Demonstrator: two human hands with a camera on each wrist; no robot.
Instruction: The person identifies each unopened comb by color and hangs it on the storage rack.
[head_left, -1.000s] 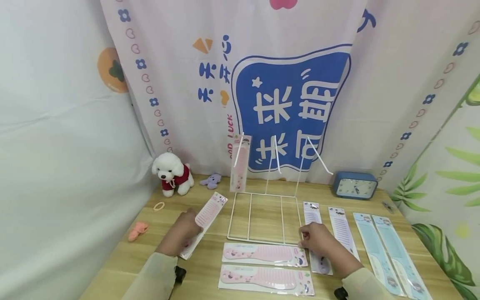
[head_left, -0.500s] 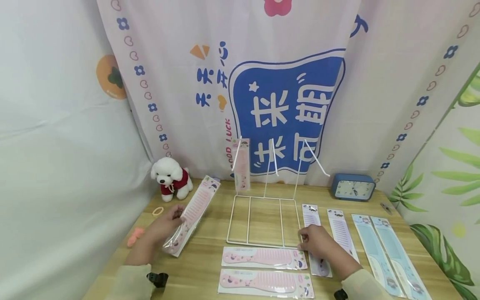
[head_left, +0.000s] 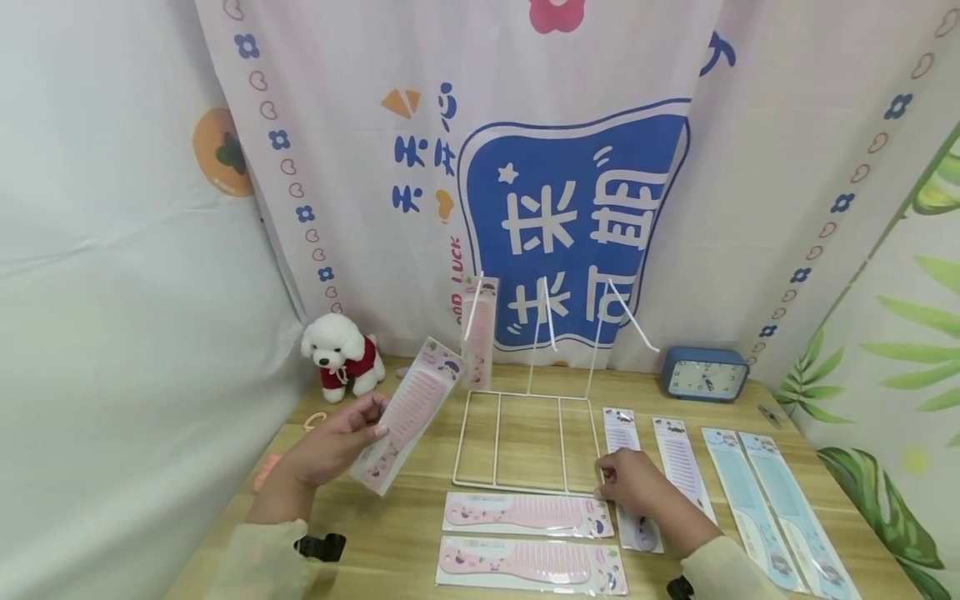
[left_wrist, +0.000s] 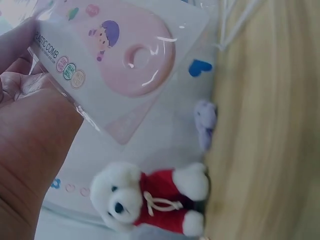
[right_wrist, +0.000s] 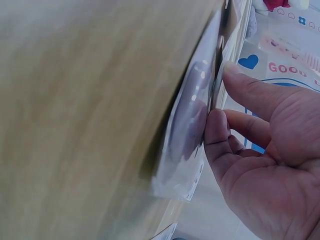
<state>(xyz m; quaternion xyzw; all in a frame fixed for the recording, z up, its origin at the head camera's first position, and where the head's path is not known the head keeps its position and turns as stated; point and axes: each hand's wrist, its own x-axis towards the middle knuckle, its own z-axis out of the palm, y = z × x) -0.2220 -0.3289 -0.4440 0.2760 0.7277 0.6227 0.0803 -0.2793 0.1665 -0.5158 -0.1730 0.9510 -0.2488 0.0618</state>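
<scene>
My left hand (head_left: pixel 341 437) pinches a packaged pink comb (head_left: pixel 411 412) between thumb and fingers, tilted and raised above the table. In the left wrist view its round handle end with a hole (left_wrist: pixel 140 60) shows through the clear wrapper. My right hand (head_left: pixel 637 483) pinches the front right corner of a white wire rack (head_left: pixel 497 437); the right wrist view has thumb and forefinger (right_wrist: pixel 217 120) meeting on a thin pale edge. Another packaged pink comb (head_left: pixel 480 333) hangs from the rack's left hook. The middle hook (head_left: pixel 551 321) and right hook (head_left: pixel 637 321) carry nothing.
Two packaged pink combs (head_left: pixel 528 514) lie before the rack. Right of it lie purple combs (head_left: pixel 684 467) and blue combs (head_left: pixel 753 500). A blue clock (head_left: pixel 705 373) stands at the back right, a white toy dog (head_left: pixel 341 354) at the back left, near a hair tie (head_left: pixel 315 420).
My left hand has lifted the packaged comb off the table, first swinging left, then back right and up towards the rack. The right hand stays at the rack's corner.
</scene>
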